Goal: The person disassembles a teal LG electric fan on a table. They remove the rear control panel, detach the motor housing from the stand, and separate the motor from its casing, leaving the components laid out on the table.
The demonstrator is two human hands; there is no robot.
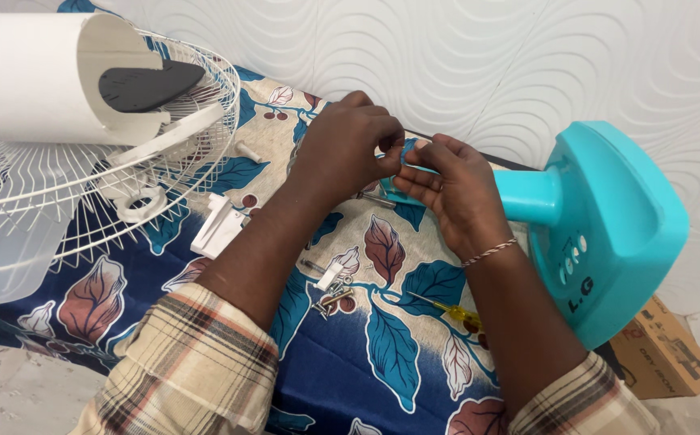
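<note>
Head view: one leaf-patterned cloth covers the surface up to the wall, with its widest bare stretch near the front edge. One white wire fan guard fills the left side; one turquoise fan base stands at the right, close to the wall. Between them two hands meet: left hand and right hand, fingers pressed together, pinching a small turquoise part. One yellow-handled screwdriver and a few loose screws lie beneath the forearms.
</note>
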